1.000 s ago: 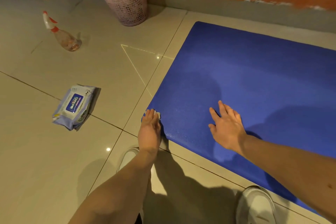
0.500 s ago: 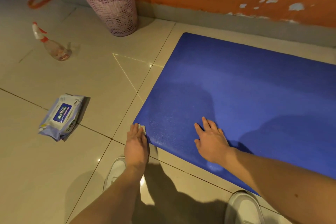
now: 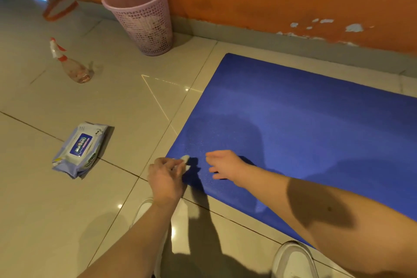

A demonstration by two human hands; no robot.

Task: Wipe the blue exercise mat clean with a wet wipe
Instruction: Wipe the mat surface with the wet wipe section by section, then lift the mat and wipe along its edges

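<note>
The blue mat (image 3: 304, 124) lies flat on the tiled floor (image 3: 112, 101). At its near left corner the left hand (image 3: 167, 178) has its grip closed on a bunched wet wipe (image 3: 185, 160). The right hand (image 3: 223, 165), its grip loose and empty, is over the mat just beside it. No wiped streaks can be made out, so most of the surface probably remains to be done. A wipe pack (image 3: 79, 149) lies nearby.

A wet wipe (image 3: 185, 160) is pinched by the left grip (image 3: 167, 178) at the near corner of the blue mat (image 3: 304, 131); the right grip (image 3: 225, 165) is spread just beside.
</note>
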